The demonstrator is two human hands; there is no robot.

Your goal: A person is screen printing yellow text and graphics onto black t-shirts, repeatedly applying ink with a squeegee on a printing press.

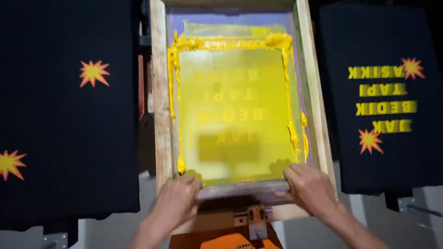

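Nearest the viewer, the left hand and the right hand are both closed over the two ends of a squeegee, a long pale bar lying crosswise at the near edge of the printing screen. Fingers curl over the bar's top; the thumbs are hidden. The screen is a rectangular wooden frame of pale, unpainted timber, stretched with mesh that is flooded with yellow ink. The ink is thin and translucent in the middle, where blurred mirrored lettering shows through, and lies in thick glossy ridges along the left, far and right margins. A metal bracket sits just below the frame. To the left lies a black shirt bearing two orange-yellow starbursts; to the right, a second black shirt carrying starbursts and yellow lettering
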